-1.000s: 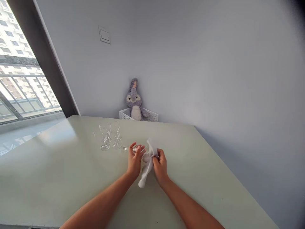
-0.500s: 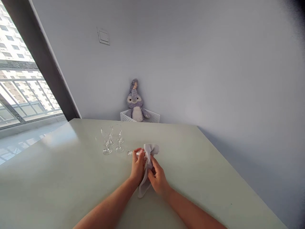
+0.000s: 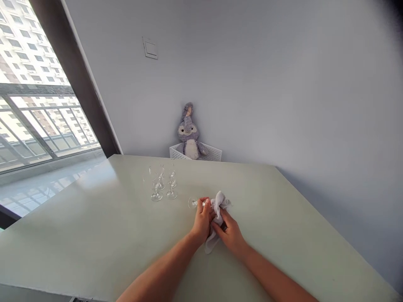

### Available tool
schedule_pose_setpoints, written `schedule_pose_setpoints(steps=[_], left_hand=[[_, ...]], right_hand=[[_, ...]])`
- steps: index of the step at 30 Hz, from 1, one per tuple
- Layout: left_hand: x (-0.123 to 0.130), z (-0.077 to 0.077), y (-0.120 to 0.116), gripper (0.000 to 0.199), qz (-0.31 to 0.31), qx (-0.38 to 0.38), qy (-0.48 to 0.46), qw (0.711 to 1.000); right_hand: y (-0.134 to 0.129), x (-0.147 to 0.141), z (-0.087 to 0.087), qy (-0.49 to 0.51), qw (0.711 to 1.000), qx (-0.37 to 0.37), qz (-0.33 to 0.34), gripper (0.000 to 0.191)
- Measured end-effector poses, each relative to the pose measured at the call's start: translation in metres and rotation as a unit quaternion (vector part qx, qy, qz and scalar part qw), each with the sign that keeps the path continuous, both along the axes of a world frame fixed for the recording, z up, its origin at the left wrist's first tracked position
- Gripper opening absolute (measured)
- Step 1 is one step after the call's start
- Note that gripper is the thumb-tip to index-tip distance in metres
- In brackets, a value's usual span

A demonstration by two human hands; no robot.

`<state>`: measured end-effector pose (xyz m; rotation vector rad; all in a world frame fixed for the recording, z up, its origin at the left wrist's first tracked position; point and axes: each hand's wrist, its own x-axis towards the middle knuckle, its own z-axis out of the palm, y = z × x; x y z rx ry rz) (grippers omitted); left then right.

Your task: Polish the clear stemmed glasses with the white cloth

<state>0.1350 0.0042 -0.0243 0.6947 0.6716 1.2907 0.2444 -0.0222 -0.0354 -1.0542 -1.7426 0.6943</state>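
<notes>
Upright stemmed glasses (image 3: 162, 182) at 10 o'clock of hands on worktop (image 3: 94, 235), left hand (image 3: 202, 218) fingers gripping sideways wine glass (image 3: 197, 203) at centre, right hand (image 3: 229, 230) at its 3 o'clock, fingers clamped on white cloth (image 3: 217, 209) bunched over bowel end.

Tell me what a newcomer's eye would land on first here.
Mid-table, the left hand grips a stemmed glass on its side while the right hand presses a white cloth to it. Left of them stand more clear glasses upright. A grey plush rabbit sits in a white basket against the wall.
</notes>
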Motion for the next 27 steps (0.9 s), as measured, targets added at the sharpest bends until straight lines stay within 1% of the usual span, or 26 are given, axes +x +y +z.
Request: schedule_pose_setpoints(steps=[2, 3, 6, 8, 10, 14, 16, 17, 18, 19, 21, 23, 24, 26, 27], left_hand=[[-0.001, -0.003, -0.001, 0.032, -0.007, 0.009, 0.002, 1.0], [-0.002, -0.004, -0.001, 0.032, -0.008, 0.013, 0.014, 1.0], [-0.008, -0.002, 0.0, 0.033, -0.02, 0.029, 0.071, 0.997], [-0.014, 0.003, 0.002, 0.034, -0.053, 0.038, 0.087, 0.994], [-0.021, 0.007, 0.005, 0.036, -0.092, 0.046, 0.077, 0.992], [-0.03, 0.01, 0.012, 0.048, -0.108, 0.076, 0.092, 0.987], [-0.033, 0.009, 0.014, 0.052, -0.122, 0.093, 0.101, 0.983], [-0.033, 0.009, 0.014, 0.054, -0.131, 0.099, 0.102, 0.981], [-0.033, 0.009, 0.014, 0.055, -0.138, 0.103, 0.104, 0.98], [-0.033, 0.009, 0.014, 0.056, -0.142, 0.104, 0.105, 0.979], [-0.033, 0.01, 0.013, 0.057, -0.139, 0.098, 0.111, 0.979], [-0.032, 0.01, 0.013, 0.057, -0.136, 0.084, 0.126, 0.979], [-0.032, 0.011, 0.013, 0.057, -0.136, 0.078, 0.139, 0.978], [-0.032, 0.011, 0.014, 0.054, -0.13, 0.079, 0.174, 0.973], [-0.033, 0.01, 0.014, 0.052, -0.125, 0.087, 0.195, 0.969]], right_hand=[[0.002, 0.001, 0.001, 0.008, 1.0, -0.012, -0.002, 0.036], [0.003, 0.001, 0.0, 0.015, 0.999, -0.03, 0.0, 0.029], [0.007, 0.0, -0.003, 0.058, 0.989, -0.132, 0.039, 0.015], [0.01, -0.001, -0.003, 0.117, 0.97, -0.205, 0.063, 0.012], [0.013, 0.0, -0.001, 0.195, 0.945, -0.252, 0.069, 0.012], [0.014, 0.002, 0.013, 0.328, 0.884, -0.317, 0.102, 0.021], [0.012, 0.002, 0.019, 0.352, 0.869, -0.327, 0.119, 0.025], [0.01, 0.002, 0.021, 0.351, 0.869, -0.325, 0.123, 0.027], [0.009, 0.002, 0.022, 0.339, 0.876, -0.318, 0.126, 0.028], [0.007, 0.001, 0.022, 0.316, 0.889, -0.305, 0.127, 0.03], [0.005, 0.0, 0.021, 0.24, 0.93, -0.255, 0.11, 0.033], [0.004, -0.001, 0.017, 0.154, 0.968, -0.188, 0.06, 0.03], [0.004, -0.001, 0.014, 0.123, 0.979, -0.161, 0.028, 0.027], [0.005, -0.003, 0.011, 0.102, 0.985, -0.14, -0.018, 0.02], [0.005, -0.005, 0.01, 0.116, 0.982, -0.15, -0.019, 0.019]])
